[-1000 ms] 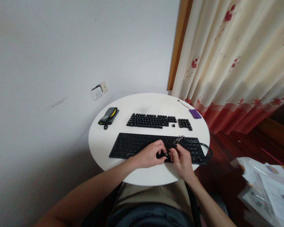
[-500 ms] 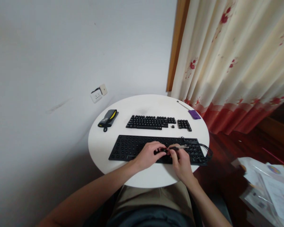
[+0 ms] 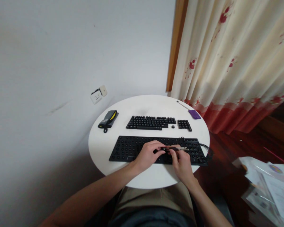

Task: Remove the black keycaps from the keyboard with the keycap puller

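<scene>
The black keyboard [image 3: 132, 146], its keycaps off, lies across the front of the round table. Over its right half, my left hand [image 3: 149, 153] is closed, thumb and fingertips pinching a small black keycap [image 3: 163, 149], partly hidden. Close beside it, my right hand [image 3: 181, 160] grips a slim pen-like tool [image 3: 180, 148] with a dark body and greyish end pointing right. The tool's left end meets the keycap between both hands' fingertips. Behind the keyboard sit rows of removed black keycaps [image 3: 148, 123], a number-pad block of keycaps [image 3: 184, 125] and one loose keycap [image 3: 173, 126].
On the white table [image 3: 153, 179], a grey pouch with yellow inside [image 3: 108, 120] lies at left. A purple cloth [image 3: 194, 114] and a thin stick [image 3: 182, 104] are at far right. A coiled cable [image 3: 207, 151] is beside the keyboard. Plastic bags [image 3: 267, 183] stand at right.
In my right hand the tool has turned slightly, its greyish end now lower and more level. Both hands stay nearly in the same place over the keyboard.
</scene>
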Motion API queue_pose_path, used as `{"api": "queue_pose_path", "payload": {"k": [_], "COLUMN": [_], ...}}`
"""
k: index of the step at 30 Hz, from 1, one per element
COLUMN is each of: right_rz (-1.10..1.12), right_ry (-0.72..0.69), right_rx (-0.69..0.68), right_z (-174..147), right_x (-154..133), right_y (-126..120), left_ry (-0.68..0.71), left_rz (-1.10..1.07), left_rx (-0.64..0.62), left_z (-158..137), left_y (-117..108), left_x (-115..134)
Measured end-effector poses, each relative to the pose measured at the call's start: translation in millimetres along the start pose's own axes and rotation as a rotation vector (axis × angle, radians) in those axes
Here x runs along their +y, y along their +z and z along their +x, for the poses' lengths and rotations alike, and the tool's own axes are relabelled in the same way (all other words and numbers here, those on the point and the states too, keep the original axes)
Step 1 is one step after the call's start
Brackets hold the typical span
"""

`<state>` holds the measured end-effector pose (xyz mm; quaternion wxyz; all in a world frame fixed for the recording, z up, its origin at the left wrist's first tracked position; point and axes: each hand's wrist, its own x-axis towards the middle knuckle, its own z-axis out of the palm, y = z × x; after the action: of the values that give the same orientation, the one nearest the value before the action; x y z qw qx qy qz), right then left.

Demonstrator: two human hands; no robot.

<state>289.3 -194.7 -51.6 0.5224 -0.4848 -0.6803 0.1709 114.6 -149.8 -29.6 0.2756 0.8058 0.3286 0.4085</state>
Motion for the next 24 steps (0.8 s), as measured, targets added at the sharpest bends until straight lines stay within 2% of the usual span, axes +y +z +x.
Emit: {"api": "queue_pose_path", "payload": {"k": [5,11,24], "right_rz": [0.016,0.002,0.014], "right_ry": [0.004,0.002,-0.092], "right_rx": [0.003,-0.001,0.009], "right_z": [0.8,0.3,2.4], "right_x": [-0.9,1.6,-1.4], "right_y": [1.0,1.4,-1.1], "left_ry": [0.022,0.017,0.057], "left_rz": [0.002,0.005,0.024], "left_rx": [0.033,0.012,0.014], "left_z": [-0.3,-1.1,-3.6], "left_y": [-1.1,0.1,3.2], "left_x": [0.5,1.1,-2.4]}}
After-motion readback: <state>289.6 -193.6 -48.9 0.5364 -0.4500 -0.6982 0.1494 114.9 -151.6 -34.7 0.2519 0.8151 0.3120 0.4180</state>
